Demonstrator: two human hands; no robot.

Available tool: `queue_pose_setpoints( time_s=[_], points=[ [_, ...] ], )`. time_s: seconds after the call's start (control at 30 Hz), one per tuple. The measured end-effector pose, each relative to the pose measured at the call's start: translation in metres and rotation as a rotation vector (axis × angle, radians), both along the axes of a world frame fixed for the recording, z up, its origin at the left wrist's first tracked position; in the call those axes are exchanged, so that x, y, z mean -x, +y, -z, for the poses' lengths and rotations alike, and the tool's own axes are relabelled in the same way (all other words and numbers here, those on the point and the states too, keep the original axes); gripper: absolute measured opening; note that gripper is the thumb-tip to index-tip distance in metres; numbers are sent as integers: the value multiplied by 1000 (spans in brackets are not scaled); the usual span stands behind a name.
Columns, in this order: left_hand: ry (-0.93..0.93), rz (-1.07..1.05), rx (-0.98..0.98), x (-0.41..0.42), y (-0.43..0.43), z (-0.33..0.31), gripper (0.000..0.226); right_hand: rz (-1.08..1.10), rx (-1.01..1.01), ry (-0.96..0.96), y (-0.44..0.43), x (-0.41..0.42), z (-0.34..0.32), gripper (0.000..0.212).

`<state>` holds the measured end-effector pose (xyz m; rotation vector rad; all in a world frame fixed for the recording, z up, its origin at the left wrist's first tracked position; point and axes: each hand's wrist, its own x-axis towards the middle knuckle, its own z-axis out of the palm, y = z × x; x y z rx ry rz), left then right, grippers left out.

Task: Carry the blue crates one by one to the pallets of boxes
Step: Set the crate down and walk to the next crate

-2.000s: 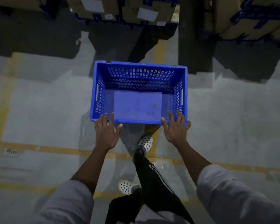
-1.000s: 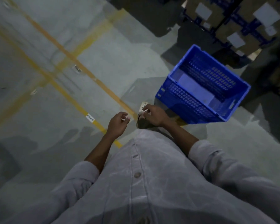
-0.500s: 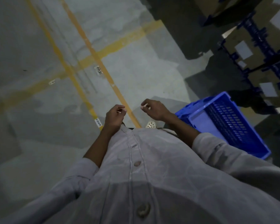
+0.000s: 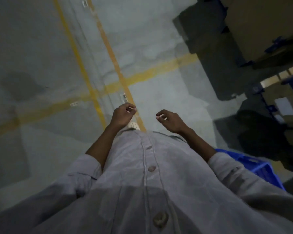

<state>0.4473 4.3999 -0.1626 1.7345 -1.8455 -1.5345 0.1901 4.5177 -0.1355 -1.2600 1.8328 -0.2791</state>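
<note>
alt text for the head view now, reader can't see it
A person's left hand and right hand, loosely curled and empty, hang over a grey floor with yellow lines. A blue crate sits on the floor at lower right, near cardboard boxes.

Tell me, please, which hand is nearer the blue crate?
The right hand: the crate shows beside that arm's sleeve, while the left hand is farther off.

No text was legible to me at this moment. A small white floor tag [image 4: 124, 98] lay just beside the yellow floor tape [image 4: 115, 62]; its print was too blurred to read. A second tag [image 4: 74, 104] lay on the crossing tape line, also illegible. The white label [image 4: 284, 105] on a cardboard box [image 4: 277, 92] at right was too dim and small to make out.
</note>
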Motion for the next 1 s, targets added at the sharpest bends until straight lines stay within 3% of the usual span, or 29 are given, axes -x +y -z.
queue_pose_setpoints(
  time_s=[0.2,0.33,0.53,0.67,0.87,1.0],
  points=[
    [31,-31,1,-16,-119,-19,29,97,36,-101,-125,1,-25,24],
    [68,-62,-51,-7,-190,-14,7,131,45,-143,-221,12,-26,18],
    [111,-161,-52,25,-342,-1,8,8,31,-187,-407,30,-12,15],
    [159,-318,-27,43,-469,-12,10,-138,45,-167,-560,63,-26,16],
    [239,-587,56,47,-627,-45,12,-95,124,-218,-752,68,-67,18],
    [287,-659,32,38,-720,-40,10,-112,126,-278,-856,50,-76,15]
  ],
)
